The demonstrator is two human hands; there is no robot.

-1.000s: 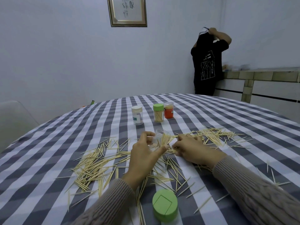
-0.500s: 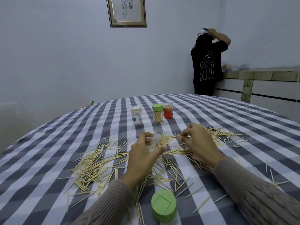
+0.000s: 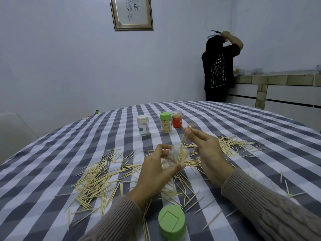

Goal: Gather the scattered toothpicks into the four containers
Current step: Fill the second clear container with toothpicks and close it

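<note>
My left hand [image 3: 157, 169] grips a clear container [image 3: 175, 156] tilted over the table, with toothpicks inside it. My right hand [image 3: 208, 153] pinches a small bunch of toothpicks [image 3: 186, 134] above the container's mouth, their lower ends reaching into it. Scattered toothpicks [image 3: 97, 180] cover the checked tablecloth [image 3: 52, 162] left of, under and right of my hands. Further back stand three containers: a white-capped one [image 3: 143, 125], a green-capped one [image 3: 165, 122] full of toothpicks, and an orange one [image 3: 176, 119].
A loose green lid [image 3: 171, 222] lies near the table's front edge, between my forearms. A person in a black shirt [image 3: 218, 66] stands at the back right beside a low counter [image 3: 278, 87]. A pale chair [image 3: 12, 129] is at the left.
My right hand rose from the table with a pinched bunch of toothpicks and brought them over the container. My left hand kept holding the container in place.
</note>
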